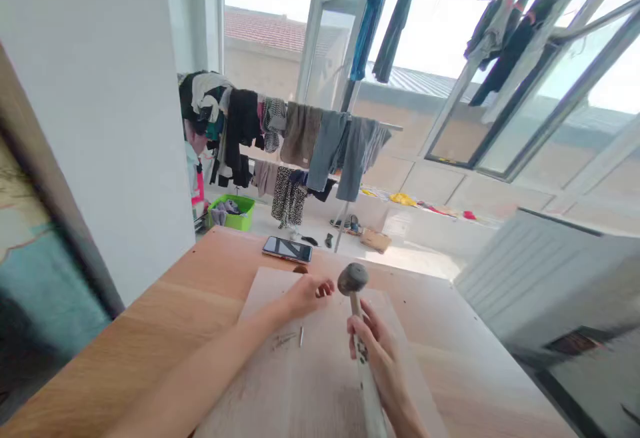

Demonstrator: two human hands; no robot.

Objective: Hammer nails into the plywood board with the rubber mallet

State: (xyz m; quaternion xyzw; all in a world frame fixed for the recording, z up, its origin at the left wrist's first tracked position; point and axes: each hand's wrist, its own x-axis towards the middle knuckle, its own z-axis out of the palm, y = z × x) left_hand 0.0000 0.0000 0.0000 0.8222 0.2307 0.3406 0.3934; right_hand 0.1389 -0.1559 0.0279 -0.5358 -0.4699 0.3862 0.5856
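Note:
My right hand is wrapped round the pale wooden handle of a mallet. Its dark grey head points away from me, raised a little over the board. To the left of the mallet head, my left hand is closed with its fingers curled; whatever they may pinch is too small to make out. Under both hands lies a pale flat board. A short metal rod rests on it, beside a few thin nail-like pieces. Behind my left hand sits a small brown round object.
A phone lies at the far edge of the wooden table. Beyond stand a drying rack with hanging clothes and a green basket. A white wall rises on the left, a ribbed white panel on the right.

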